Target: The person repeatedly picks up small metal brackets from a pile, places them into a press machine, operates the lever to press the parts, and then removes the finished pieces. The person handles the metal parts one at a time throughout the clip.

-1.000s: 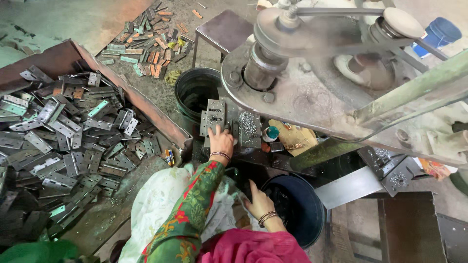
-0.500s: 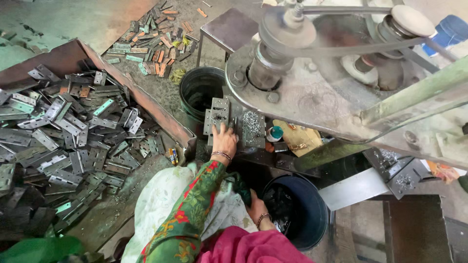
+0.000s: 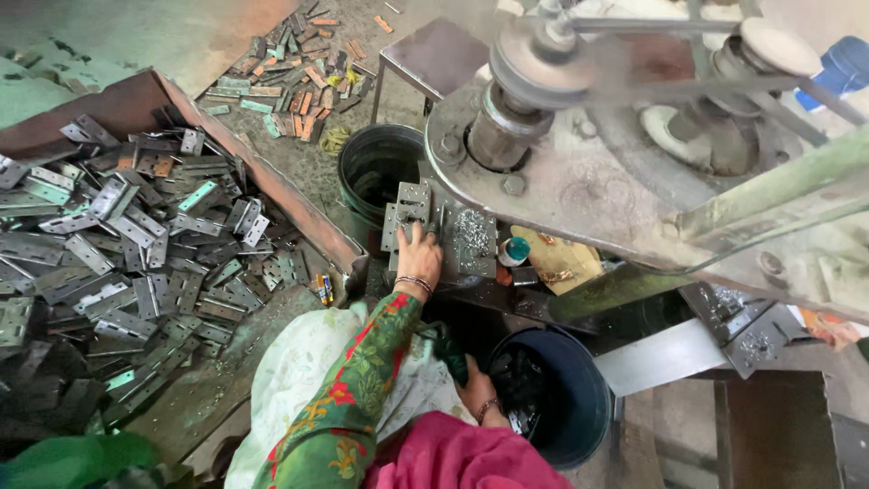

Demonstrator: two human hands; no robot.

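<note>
A heap of hinge plates lies unworked at your left. Your left hand presses flat, fingers spread, on the plate under the machine. Your right hand, lower than before, reaches the bucket; its grip I cannot tell.

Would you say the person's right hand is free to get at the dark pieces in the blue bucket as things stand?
Probably yes: the right hand is already at the open blue bucket's rim, beside the dark pieces, with nothing covering them.
</note>
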